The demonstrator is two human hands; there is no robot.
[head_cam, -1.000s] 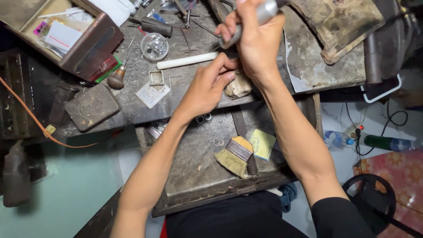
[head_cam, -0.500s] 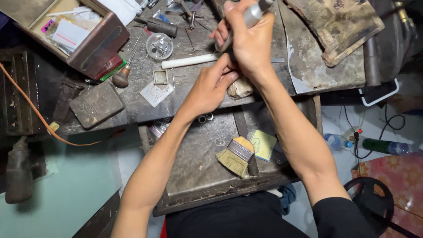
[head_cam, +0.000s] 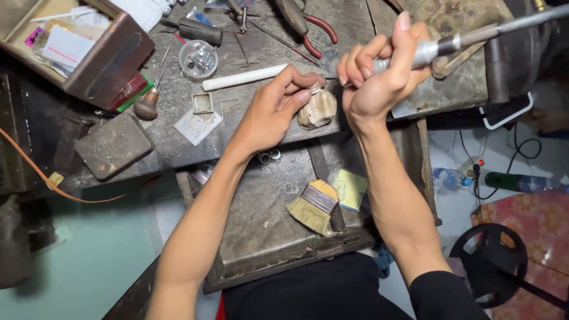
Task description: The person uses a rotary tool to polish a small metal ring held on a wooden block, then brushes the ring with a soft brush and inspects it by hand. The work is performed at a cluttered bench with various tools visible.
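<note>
My right hand [head_cam: 379,77] grips a metal rotary handpiece [head_cam: 441,44] whose shaft runs off to the upper right. Its tip points left, toward my left hand [head_cam: 278,104]. That hand pinches a small piece, too small to make out, on top of a worn wooden bench peg [head_cam: 317,109] at the bench's front edge. A white rod [head_cam: 243,77] lies just beyond my left fingers.
The grey workbench [head_cam: 178,148] carries a brown box of papers [head_cam: 83,47], a small round clear container [head_cam: 197,59], red-handled pliers [head_cam: 308,24], a wooden-handled tool [head_cam: 146,105] and a dark metal block [head_cam: 115,145]. The tray below [head_cam: 261,225] holds a brush [head_cam: 314,204] and a yellow pad [head_cam: 349,189].
The view has shifted so the bench and hands sit lower in frame. My right hand has raised the handpiece slightly off the peg; my left hand stays pinched at the peg.
</note>
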